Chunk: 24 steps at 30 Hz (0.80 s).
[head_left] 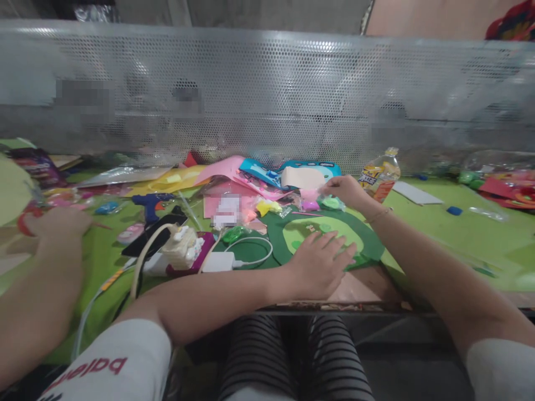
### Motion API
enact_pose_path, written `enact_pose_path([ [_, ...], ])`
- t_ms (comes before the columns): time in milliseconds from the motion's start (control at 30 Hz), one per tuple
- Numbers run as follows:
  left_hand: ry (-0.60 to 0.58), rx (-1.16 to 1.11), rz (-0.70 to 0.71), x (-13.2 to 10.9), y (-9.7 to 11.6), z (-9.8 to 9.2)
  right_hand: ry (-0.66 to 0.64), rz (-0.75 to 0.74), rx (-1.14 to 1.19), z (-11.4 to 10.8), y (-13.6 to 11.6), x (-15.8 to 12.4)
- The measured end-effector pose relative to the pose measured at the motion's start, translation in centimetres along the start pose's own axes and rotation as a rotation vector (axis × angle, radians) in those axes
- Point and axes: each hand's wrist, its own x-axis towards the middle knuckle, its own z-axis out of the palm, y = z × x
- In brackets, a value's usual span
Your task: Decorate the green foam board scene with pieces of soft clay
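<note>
My left hand (321,264) lies with fingers spread on a rounded cutout (288,253), dark green with a light green middle and small raised shapes on it. Past the cutout, my right hand (349,192) reaches in among small clear packets, its fingertips bent together. Whatever they pinch is too small and hidden to make out. Close to those fingertips are a pink and purple packet (309,200) and a light green packet (332,203). A yellow packet (267,208) lies a little to the left.
Another person's hand (61,221) holds red-handled scissors at the left. Nearby are a blue glue gun (151,205), a dark phone (154,234), and a plug adapter (181,245) with cables. A plastic bottle (380,175) stands behind my right wrist. A perforated metal panel (267,94) closes off the back.
</note>
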Motion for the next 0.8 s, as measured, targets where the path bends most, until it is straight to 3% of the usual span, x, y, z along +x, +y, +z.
enact_pose_path([
  [133,0.295,-0.185,-0.31,0.4,-0.7,0.7,-0.259,-0.03,0.481,-0.7,-0.7,-3.2],
  [233,0.408,-0.439,-0.515,0.8,-1.1,1.2,-0.428,-0.077,0.675,-0.5,-0.9,-5.0],
  [333,0.383,-0.837,-0.685,1.2,-1.3,1.4,-0.512,-0.133,0.748,-0.2,-1.0,-5.8],
  [400,0.338,-1.009,-0.763,1.5,-1.4,1.5,-0.486,-0.121,0.804,-0.2,-1.2,-6.0],
  [567,0.291,-1.197,-0.83,1.5,-1.5,2.0,-0.383,-0.105,0.961,-0.6,-2.0,-6.5],
  [800,0.265,-1.325,-0.834,1.1,-1.6,2.5,-0.521,-0.154,0.857,-1.1,-1.9,-6.5],
])
